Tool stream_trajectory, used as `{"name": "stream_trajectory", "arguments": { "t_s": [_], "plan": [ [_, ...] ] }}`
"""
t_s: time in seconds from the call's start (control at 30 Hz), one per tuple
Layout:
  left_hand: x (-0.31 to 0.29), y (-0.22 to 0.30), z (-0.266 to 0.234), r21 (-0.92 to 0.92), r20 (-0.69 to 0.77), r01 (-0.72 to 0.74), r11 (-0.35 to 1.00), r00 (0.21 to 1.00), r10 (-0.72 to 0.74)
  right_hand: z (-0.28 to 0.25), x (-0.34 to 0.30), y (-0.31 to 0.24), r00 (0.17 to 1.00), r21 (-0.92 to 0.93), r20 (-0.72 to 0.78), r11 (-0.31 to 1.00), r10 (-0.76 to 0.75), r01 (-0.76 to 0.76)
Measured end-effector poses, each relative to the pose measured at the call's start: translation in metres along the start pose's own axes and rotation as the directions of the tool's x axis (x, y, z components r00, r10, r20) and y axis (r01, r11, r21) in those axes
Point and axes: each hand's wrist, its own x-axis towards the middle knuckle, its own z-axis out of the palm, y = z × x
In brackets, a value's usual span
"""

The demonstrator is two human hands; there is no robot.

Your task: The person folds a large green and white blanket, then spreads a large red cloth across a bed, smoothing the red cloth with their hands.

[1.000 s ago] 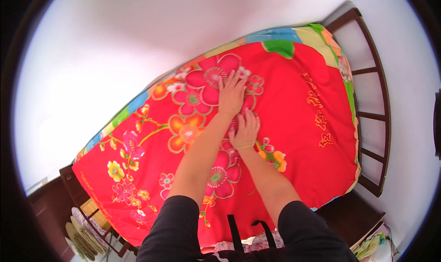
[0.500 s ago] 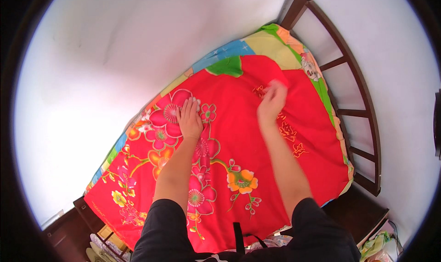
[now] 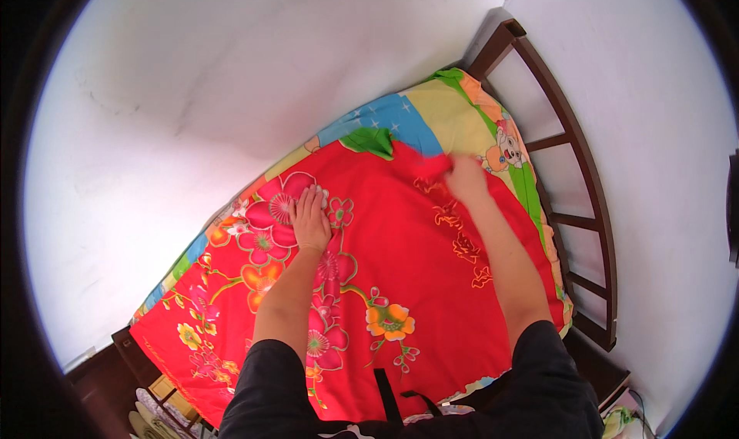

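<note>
A red floral bed sheet (image 3: 385, 231) is spread over a bed, on top of a colourful cartoon-print sheet (image 3: 454, 108). My left hand (image 3: 310, 220) lies flat on the red sheet, fingers out, over a large pink flower near the wall side. At the red sheet's far edge, my right hand (image 3: 467, 179) is closed on the cloth and smeared by motion. The cloth beside it is bunched and blurred. A green leaf corner (image 3: 369, 141) of the red sheet is folded and crumpled to the left of my right hand.
A dark wooden headboard (image 3: 573, 139) with slats closes off the right side. The white wall (image 3: 254, 70) runs along the bed's far left side. Folded bedding (image 3: 154, 412) shows at the lower left, and a dark bedside surface (image 3: 596, 370) at the lower right.
The red sheet's far edge has been drawn back, baring more of the cartoon-print sheet. Its green corner has crumpled. My left hand stays on the same flower; the whole view has shifted slightly.
</note>
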Motion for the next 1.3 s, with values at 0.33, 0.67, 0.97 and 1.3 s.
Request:
{"name": "stream_trajectory", "arguments": {
  "t_s": [0.33,0.67,0.97,1.3],
  "plan": [
    [0.000,-0.001,0.002,-0.030,0.017,0.002,1.000,1.000,-0.001,-0.023,0.056,-0.012,0.817,0.003,-0.552,0.980,-0.165,0.200],
    [0.003,0.001,0.000,-0.059,-0.014,-0.014,0.998,1.000,0.013,0.030,0.042,-0.066,0.943,-0.158,-0.279,0.977,-0.181,0.141],
    [-0.002,-0.001,0.002,-0.059,0.011,0.016,0.998,1.000,-0.015,0.057,0.023,-0.096,0.920,0.129,-0.385,0.983,-0.069,0.128],
    [-0.005,-0.004,0.002,-0.041,-0.008,0.015,0.999,1.000,-0.016,0.078,-0.153,-0.064,0.930,0.171,-0.359,0.975,-0.074,0.144]
  ]
}}
